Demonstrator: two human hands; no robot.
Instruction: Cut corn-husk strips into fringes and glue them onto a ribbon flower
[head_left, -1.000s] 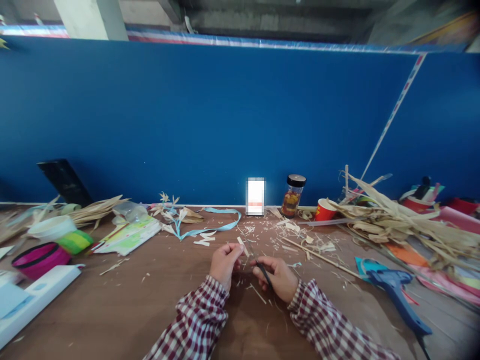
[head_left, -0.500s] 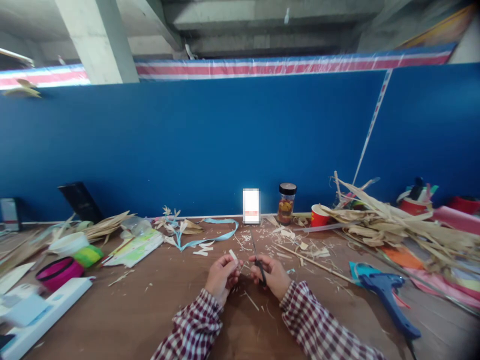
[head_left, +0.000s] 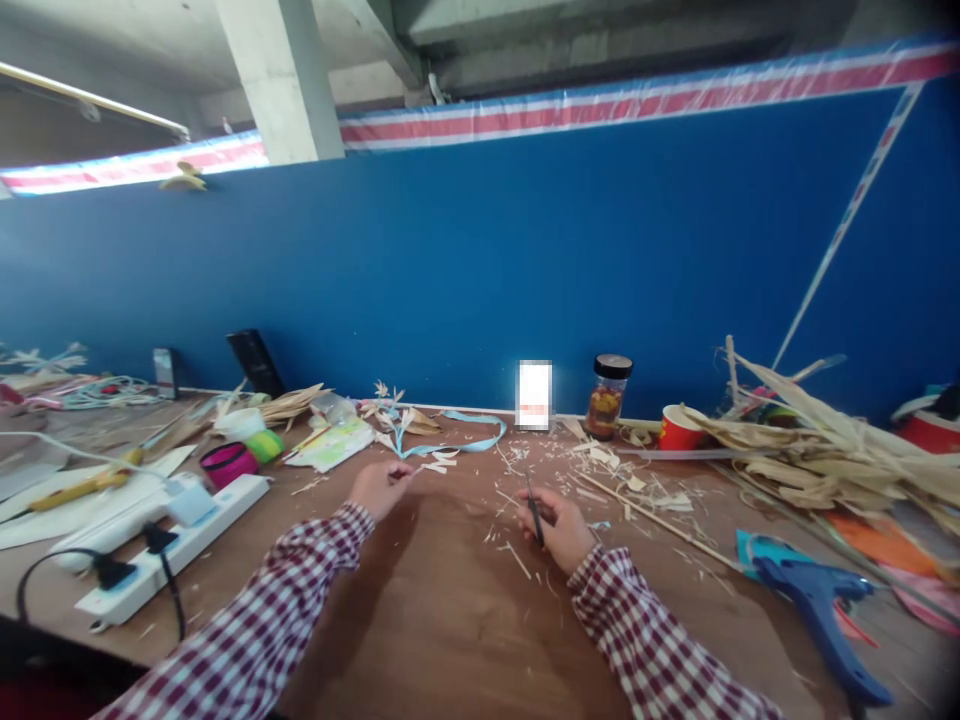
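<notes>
My left hand (head_left: 381,488) is stretched out to the left with its fingertips pinched on a thin pale strip (head_left: 423,468). Just past those fingers lie several short pale strips (head_left: 444,459) on the brown table. A pair of dark scissors (head_left: 534,515) is in my right hand (head_left: 559,528), blades pointing away from me; whether the blades are parted is too fine to tell. Pale shavings (head_left: 517,560) are scattered around and below my right hand. A light blue ribbon (head_left: 480,443) curls behind the strips.
A blue glue gun (head_left: 817,610) lies at right, near dried husks (head_left: 810,460) and a thin stick (head_left: 660,522). A lidded jar (head_left: 607,400) and red cup (head_left: 681,428) stand at the back. A white power strip (head_left: 217,525) with plugged cords lies left.
My left hand has moved away from my right, leftward and outward to the short strips, with a pale strip in it. My right hand still holds the scissors. The view has swung left.
</notes>
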